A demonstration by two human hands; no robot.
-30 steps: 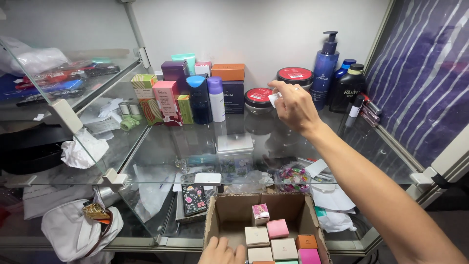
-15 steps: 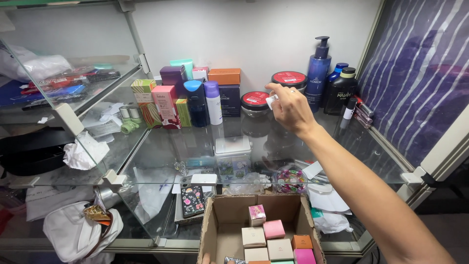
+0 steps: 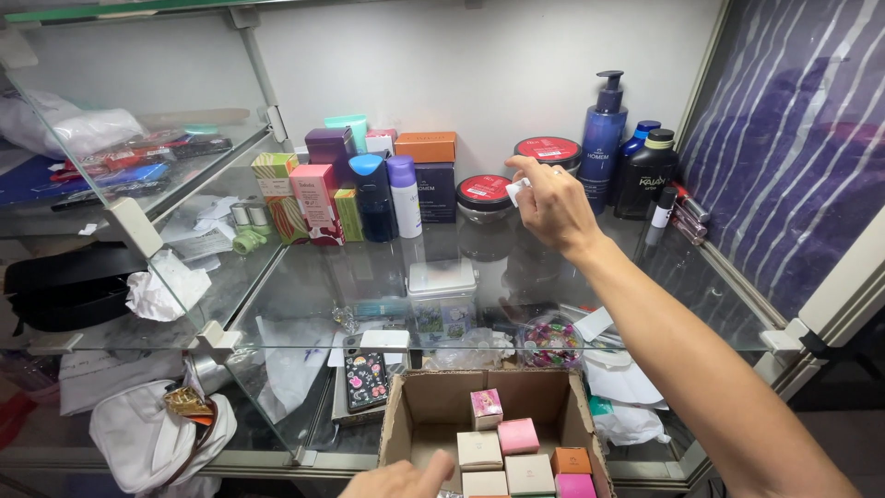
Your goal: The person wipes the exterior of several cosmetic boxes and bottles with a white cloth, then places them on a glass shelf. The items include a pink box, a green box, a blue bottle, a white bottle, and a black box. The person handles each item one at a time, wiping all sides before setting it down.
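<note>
My right hand (image 3: 551,205) reaches over the glass shelf (image 3: 516,277) and pinches a small white box (image 3: 518,189) between thumb and fingers, just in front of a round jar with a red lid (image 3: 485,192). A second red-lidded jar (image 3: 548,149) stands behind it. My left hand (image 3: 406,480) shows at the bottom edge, fingers resting at the front rim of an open cardboard box (image 3: 396,420) that holds several small pink, white and orange cartons (image 3: 518,435).
Boxes and bottles line the back of the shelf: a blue pump bottle (image 3: 603,129), a black bottle (image 3: 647,175), a purple-capped bottle (image 3: 404,195), coloured cartons (image 3: 315,198). Below the glass lie a phone case (image 3: 365,378) and a white bag (image 3: 157,438).
My right hand has held near the red-lidded jar, shifting slightly left with the white box. My left hand dropped out of view half a second ago and is back at the carton's front rim.
</note>
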